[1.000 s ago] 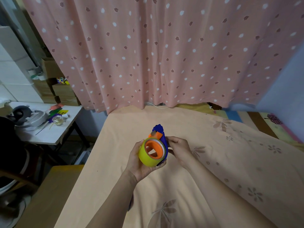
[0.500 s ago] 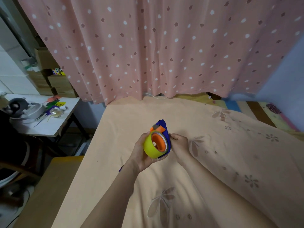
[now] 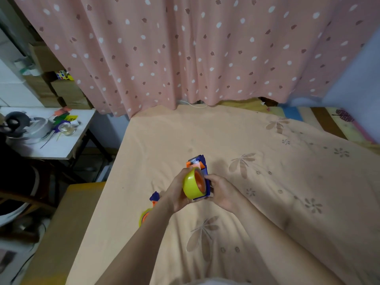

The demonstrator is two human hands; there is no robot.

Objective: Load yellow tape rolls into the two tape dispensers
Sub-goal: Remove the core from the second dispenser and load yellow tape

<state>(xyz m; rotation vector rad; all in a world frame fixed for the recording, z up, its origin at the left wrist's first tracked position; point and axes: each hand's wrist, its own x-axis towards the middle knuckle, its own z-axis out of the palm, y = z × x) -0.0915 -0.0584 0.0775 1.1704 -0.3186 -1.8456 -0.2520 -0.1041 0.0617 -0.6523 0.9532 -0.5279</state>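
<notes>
At frame centre the left hand grips the yellow roll on the blue dispenser, which the right hand holds. A second dispenser now shows beside the left wrist on the bed, hidden before.

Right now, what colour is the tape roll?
Yellow tape roll, with an orange centre, seen best in the head view.

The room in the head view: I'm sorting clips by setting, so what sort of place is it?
Probably a bedroom at home: a bed under a peach floral sheet, a pink dotted curtain behind it, and a cluttered side table beside stacked cardboard boxes.
</notes>
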